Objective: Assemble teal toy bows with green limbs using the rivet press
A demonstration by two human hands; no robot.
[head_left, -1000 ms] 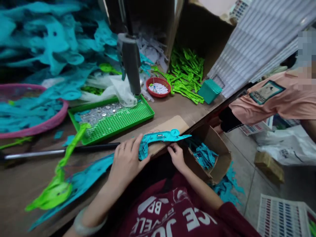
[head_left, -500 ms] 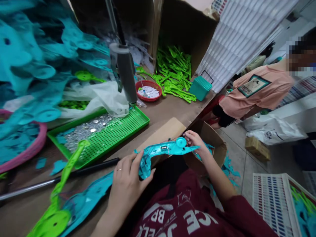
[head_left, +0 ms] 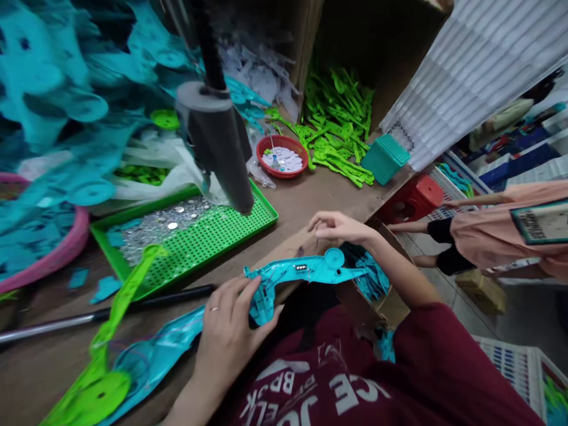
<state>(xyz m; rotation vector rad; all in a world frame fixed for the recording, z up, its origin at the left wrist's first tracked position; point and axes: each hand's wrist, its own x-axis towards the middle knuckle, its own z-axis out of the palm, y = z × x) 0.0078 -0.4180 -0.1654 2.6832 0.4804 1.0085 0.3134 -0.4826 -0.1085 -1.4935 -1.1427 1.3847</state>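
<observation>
My left hand (head_left: 233, 319) grips the handle end of a turquoise plastic toy-gun shell half (head_left: 288, 269), its thumb and fingers around it. The open side faces up and shows small metal cells (head_left: 300, 267) and thin wires inside. My right hand (head_left: 339, 228) is just above the far half of the shell, apart from its round end. Its fingers are curled with the tips together; whatever they may hold cannot be made out. A grey electric screwdriver (head_left: 217, 142) hangs beyond my hands. A larger turquoise shell (head_left: 168, 349) and a green part (head_left: 100, 355) lie by my left forearm.
A green perforated tray (head_left: 217, 239) holds button cells. Behind stand a red basket (head_left: 261, 168) of white pieces, green parts (head_left: 341, 118) and a teal basket (head_left: 385, 158). A pink basket (head_left: 80, 236) is left. A cardboard box (head_left: 394, 310) stands right, and a co-worker (head_left: 492, 236) beyond.
My right hand has moved up and away from the shell's round end, now above the shell. The left hand keeps its grip. The view has shifted, and the co-worker appears further right and lower.
</observation>
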